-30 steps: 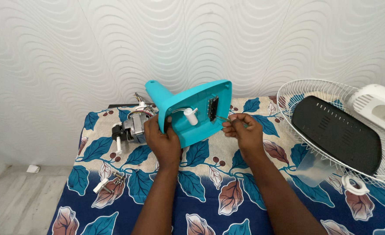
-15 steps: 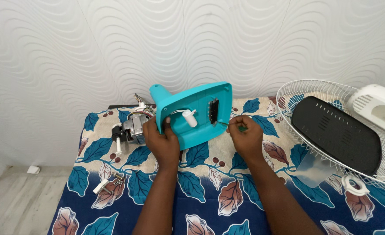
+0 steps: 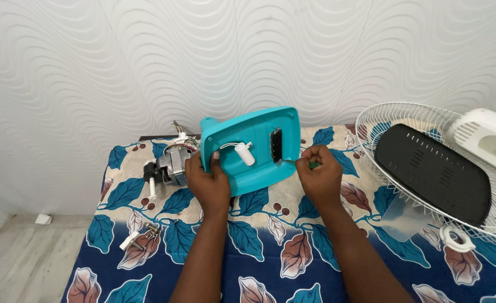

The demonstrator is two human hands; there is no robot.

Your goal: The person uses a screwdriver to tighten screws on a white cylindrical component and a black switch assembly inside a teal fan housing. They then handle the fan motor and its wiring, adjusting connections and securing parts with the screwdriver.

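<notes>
My left hand [image 3: 209, 180] grips the lower left edge of a teal plastic fan base cover [image 3: 259, 132], held tilted with its inner side toward me. Inside the cover sit a small white cylinder [image 3: 245, 153] on wires and a black switch block [image 3: 276, 145]. My right hand [image 3: 318, 174] is closed around a small green-handled screwdriver [image 3: 312, 164], whose tip points at the cover's right side near the black block.
A fan motor [image 3: 169, 163] with wires lies left of the cover on the leaf-patterned cloth [image 3: 270, 247]. Loose screws and a white part [image 3: 141, 240] lie at front left. At right rest a white wire grille [image 3: 427, 120], a black panel [image 3: 433, 171], a white housing [image 3: 492, 140] and a white ring [image 3: 455, 238].
The cover has tipped slightly and both hands shifted a little on it; my right hand stays at the cover's right side with the screwdriver.
</notes>
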